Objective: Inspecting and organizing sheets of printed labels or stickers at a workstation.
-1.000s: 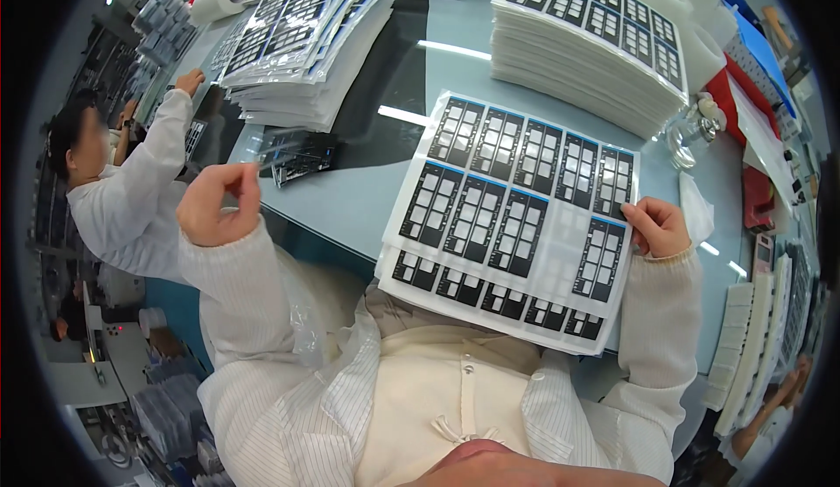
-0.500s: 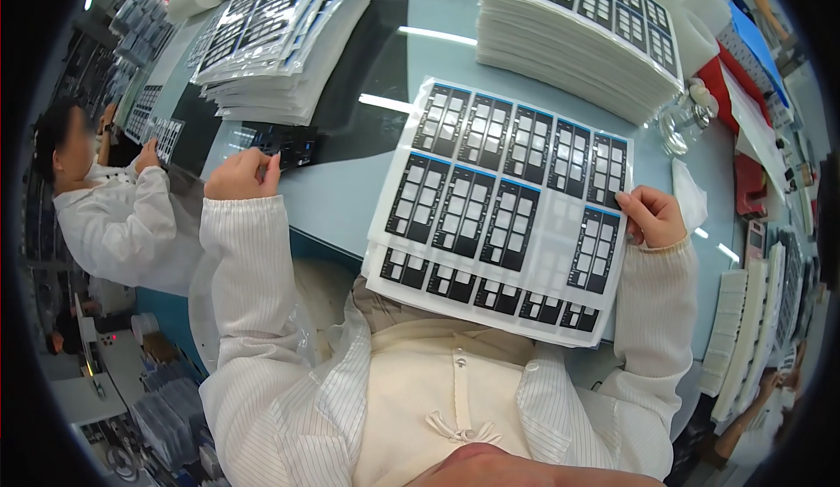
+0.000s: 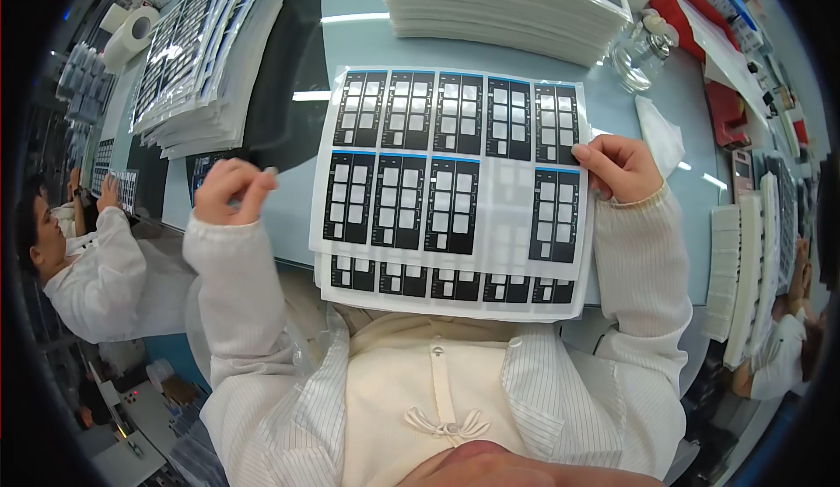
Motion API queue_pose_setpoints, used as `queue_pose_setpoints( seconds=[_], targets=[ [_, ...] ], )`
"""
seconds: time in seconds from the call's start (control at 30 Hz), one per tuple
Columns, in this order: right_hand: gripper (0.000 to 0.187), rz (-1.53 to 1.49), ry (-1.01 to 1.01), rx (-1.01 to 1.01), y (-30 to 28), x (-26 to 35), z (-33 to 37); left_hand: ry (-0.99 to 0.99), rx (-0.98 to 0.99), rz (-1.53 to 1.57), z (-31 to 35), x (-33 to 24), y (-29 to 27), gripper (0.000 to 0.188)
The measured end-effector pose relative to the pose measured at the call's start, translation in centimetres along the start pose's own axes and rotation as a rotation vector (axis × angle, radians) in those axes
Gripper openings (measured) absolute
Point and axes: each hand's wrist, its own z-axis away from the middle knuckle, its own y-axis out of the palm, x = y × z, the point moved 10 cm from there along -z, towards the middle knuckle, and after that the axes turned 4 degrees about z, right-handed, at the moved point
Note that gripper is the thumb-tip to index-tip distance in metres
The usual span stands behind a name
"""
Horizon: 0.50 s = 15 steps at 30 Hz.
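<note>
The upper sheet [image 3: 453,163], with one pale gap [image 3: 506,211] in its near row, lies over the lower sheet [image 3: 404,296] at the near edge of the table [image 3: 350,42], its right edge pinched by the right hand [image 3: 623,168], presumably to steady it. The left hand [image 3: 231,191] hovers to its left, fingers curled, and whether it grips anything I cannot tell. The left stack [image 3: 203,63] and far stack [image 3: 494,7] stand beyond, probably to leave working room.

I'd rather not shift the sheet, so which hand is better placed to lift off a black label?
Probably the left hand: it seems free, while the right hand pinches the right edge of the sheet.
</note>
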Motion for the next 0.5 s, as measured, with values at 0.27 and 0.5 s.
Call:
queue_pose_setpoints(
  seconds=[0.27, 0.5],
  targets=[
    [0.023, 0.047, -0.055, 0.036, -0.1, 0.9, 0.6, 0.026, 0.246, 0.137, -2.0, -0.3, 6.0, 0.034],
    [0.024, 0.058, -0.036, 0.069, 0.1, 0.8, 0.5, -0.234, 0.345, 0.458, -1.1, 1.7, 7.0, 0.029]
  ],
)
